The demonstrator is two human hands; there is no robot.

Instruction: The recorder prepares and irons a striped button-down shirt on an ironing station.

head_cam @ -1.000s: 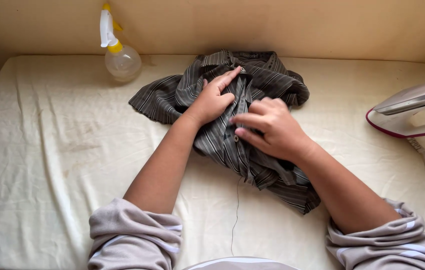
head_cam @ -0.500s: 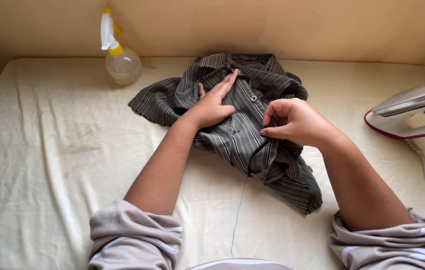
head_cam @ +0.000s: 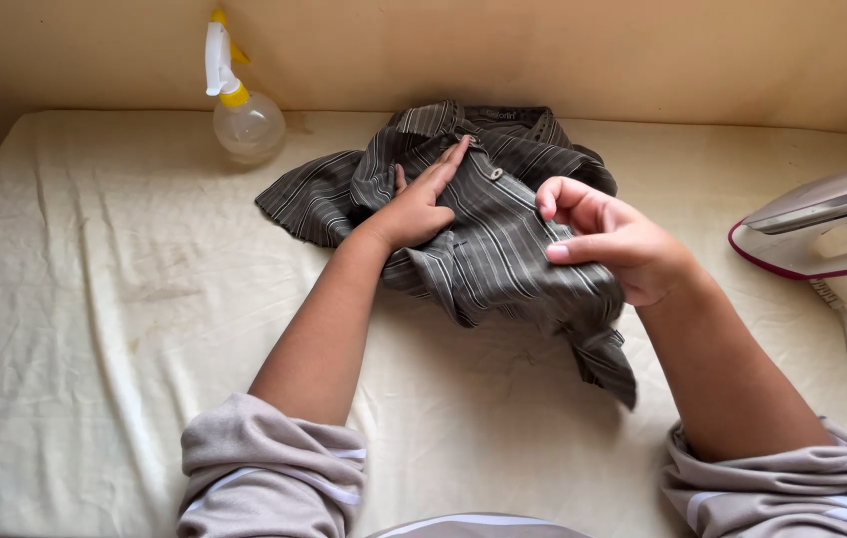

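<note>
The crumpled grey striped cotton shirt (head_cam: 483,229) lies bunched in the middle of the counter (head_cam: 95,329), which is padded and draped in a creased cream sheet, with the collar towards the far wall. The left hand (head_cam: 421,204) is pressed flat on the cloth, fingers straight and spread, palm down, so it pins rather than grasps. The right hand (head_cam: 612,244) sits at the shirt's right side with its grip narrow, thumb and forefinger drawn together as if pinching the fabric (whether cloth is actually caught between them I cannot tell, since the fingers hide the spot). One loose end of the shirt trails off towards the near edge, below the right wrist.

This is soft, light stuff, I'd judge: it will slump and fold wherever it is lifted, so the firmer parts, such as the collar or the buttoned front strip, look like the surest places to take hold.

At the far left stands a round clear plastic spray bottle (head_cam: 247,125) with a white and yellow trigger; what is inside is colourless, and its level is hard to read. At the right edge rests a white and maroon electric iron (head_cam: 822,229), its cord running down the sheet.
</note>
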